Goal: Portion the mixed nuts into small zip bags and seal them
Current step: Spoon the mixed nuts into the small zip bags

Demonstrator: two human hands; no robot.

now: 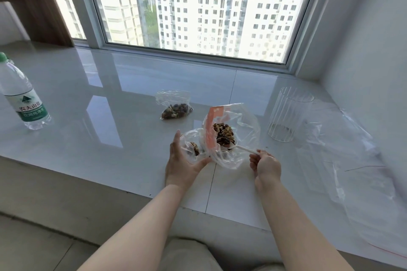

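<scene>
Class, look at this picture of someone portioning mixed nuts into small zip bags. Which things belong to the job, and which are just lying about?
Belong to the job:
large nut bag
small zip bag, held by the left hand
white spoon, held by the right hand
filled bag
spare zip bags

Just lying about:
water bottle
clear glass cup

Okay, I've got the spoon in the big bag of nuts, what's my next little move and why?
Probably lift the spoon with a load and tip it into the small zip bag your left hand holds beside the big bag; it has only a few nuts, far fewer than the filled bag behind.
</scene>
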